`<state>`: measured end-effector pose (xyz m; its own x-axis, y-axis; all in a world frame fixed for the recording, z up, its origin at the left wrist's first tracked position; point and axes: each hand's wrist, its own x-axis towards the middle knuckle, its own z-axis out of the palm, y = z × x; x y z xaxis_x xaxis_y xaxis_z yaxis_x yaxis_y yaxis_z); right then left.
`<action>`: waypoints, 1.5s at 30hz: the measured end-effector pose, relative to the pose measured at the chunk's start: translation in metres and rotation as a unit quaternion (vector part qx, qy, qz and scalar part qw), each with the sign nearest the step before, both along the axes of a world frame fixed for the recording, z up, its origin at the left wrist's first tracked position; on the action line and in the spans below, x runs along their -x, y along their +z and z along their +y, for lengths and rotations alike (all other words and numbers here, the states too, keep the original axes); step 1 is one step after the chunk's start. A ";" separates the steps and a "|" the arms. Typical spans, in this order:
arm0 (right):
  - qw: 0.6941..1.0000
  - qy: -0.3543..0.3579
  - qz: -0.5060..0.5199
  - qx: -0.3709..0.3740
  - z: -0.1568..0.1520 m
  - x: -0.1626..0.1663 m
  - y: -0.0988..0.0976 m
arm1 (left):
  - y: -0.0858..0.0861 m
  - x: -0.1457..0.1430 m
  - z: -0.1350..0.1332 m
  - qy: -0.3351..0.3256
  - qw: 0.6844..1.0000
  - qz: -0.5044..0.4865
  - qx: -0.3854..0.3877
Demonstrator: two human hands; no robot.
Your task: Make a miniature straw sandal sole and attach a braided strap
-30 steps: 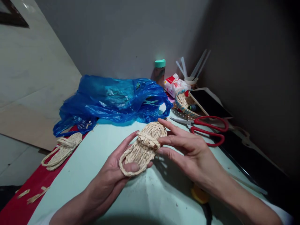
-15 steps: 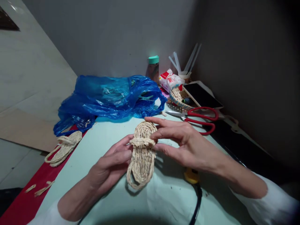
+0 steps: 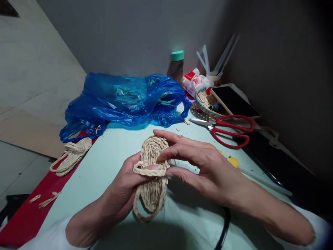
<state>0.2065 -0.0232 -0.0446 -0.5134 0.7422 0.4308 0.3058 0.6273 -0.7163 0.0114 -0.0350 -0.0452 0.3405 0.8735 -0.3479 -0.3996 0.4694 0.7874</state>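
A small woven straw slipper, braided in an oval coil with a cross strap and a loose loop at its near end, is held upright over the table. My left hand grips it from the left, its thumb pushed under the strap and its fingers mostly hidden behind the sole. On the other side, my right hand pinches the strap's right end with thumb and fingers, the index finger reaching over the sole's top. A second straw slipper lies at the left on a red cloth.
Red-handled scissors, a tablet and a woven basket lie at the right. A yellow glue gun is partly hidden by my right arm. A blue plastic bag and a bottle stand behind.
My left thumb has slid under the strap, which now stands out from the sole. The slipper and hands have shifted slightly left in view. The camera has tilted and turned a little.
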 end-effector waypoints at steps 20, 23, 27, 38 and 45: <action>0.995 -0.066 -0.064 -0.027 -0.016 0.013 0.000 | -0.004 -0.004 -0.003 0.023 0.991 0.127 -0.038; 0.992 -0.091 -0.023 -0.081 -0.016 0.014 0.004 | -0.002 -0.003 -0.001 0.012 0.989 0.136 -0.058; 0.993 -0.087 -0.017 -0.077 -0.015 0.017 0.005 | -0.002 -0.002 -0.001 0.017 0.985 0.160 -0.059; 0.990 -0.122 -0.059 -0.048 -0.012 0.017 -0.003 | -0.005 -0.008 -0.002 0.044 0.985 0.156 -0.053; 0.992 -0.117 -0.016 0.039 -0.010 0.013 0.002 | -0.012 0.000 0.000 0.018 0.995 0.088 -0.041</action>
